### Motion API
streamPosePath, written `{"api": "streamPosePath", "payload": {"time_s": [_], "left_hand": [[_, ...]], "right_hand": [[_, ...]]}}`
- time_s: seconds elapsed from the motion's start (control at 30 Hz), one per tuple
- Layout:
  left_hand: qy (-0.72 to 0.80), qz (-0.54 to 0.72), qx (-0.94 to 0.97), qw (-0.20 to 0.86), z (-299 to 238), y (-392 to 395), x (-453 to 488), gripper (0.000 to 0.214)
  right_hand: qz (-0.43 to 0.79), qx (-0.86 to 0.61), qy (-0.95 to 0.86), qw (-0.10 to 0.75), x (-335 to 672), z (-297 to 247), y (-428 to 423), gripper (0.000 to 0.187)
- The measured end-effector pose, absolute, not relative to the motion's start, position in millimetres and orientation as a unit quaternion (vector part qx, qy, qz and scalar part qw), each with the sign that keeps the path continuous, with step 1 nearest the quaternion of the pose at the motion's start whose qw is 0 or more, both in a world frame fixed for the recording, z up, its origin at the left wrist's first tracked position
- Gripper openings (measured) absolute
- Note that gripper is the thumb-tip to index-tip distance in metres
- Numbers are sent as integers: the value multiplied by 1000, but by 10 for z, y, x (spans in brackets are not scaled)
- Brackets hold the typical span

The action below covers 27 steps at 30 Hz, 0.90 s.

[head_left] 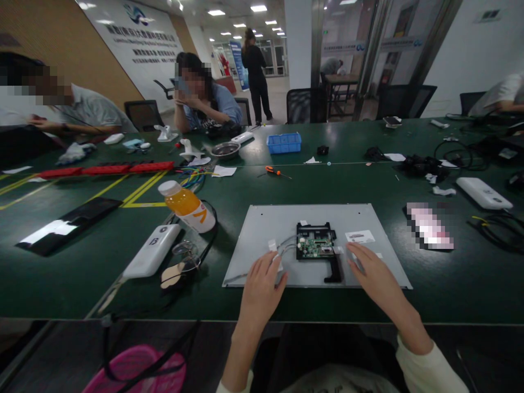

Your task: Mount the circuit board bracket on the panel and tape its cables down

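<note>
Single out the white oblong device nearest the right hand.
It is the white device right of the grey panel, closest to the right hand; the like ones lie farther left, one beside the drink bottle, another by the metal bowl.

My feed shows a rather dim room, lit from above by bright ceiling lights [258, 8] at top centre. White glare covers part of a black panel [71, 224] at left; the grey metal plate [254, 229], lower centre, looks evenly lit. Deep shadow fills the bottom below the table [347, 185]. I see wide-angle stretching toward the sides, soft wall lettering [141, 41] upper left, and mosaic blocks over a phone [429, 226] at right.
</note>
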<state>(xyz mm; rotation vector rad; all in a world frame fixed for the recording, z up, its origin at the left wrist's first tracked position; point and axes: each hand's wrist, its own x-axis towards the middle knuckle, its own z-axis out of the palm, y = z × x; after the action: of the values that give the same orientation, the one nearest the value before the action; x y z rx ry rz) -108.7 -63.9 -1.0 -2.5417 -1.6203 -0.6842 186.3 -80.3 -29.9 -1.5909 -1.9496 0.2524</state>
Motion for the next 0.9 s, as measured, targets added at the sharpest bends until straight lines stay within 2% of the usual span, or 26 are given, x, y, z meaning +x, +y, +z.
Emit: {"api": "streamPosePath", "payload": {"time_s": [0.27, 0.5, 0.8, 0.9], "left_hand": [[-525, -150, -835, 60, -52, -641, -1132, 25], [-524, -153, -837, 48, -60, -587, -1126, 30], [-547, -306, -754, 193, 385, -306, -1411, 28], [-562, -313, -737, 206, 394, -242, -1547, 30]], "right_hand": [[102, -592, -746, 288, 1842, -349, -623, 38], [92, -588, -762, 257, 1748, -306, -490, 29], [3, -643, -711, 284, 1976, -258, -562, 30], [10, -643, -704, 302, 2118, -224, -586, 31]]}}
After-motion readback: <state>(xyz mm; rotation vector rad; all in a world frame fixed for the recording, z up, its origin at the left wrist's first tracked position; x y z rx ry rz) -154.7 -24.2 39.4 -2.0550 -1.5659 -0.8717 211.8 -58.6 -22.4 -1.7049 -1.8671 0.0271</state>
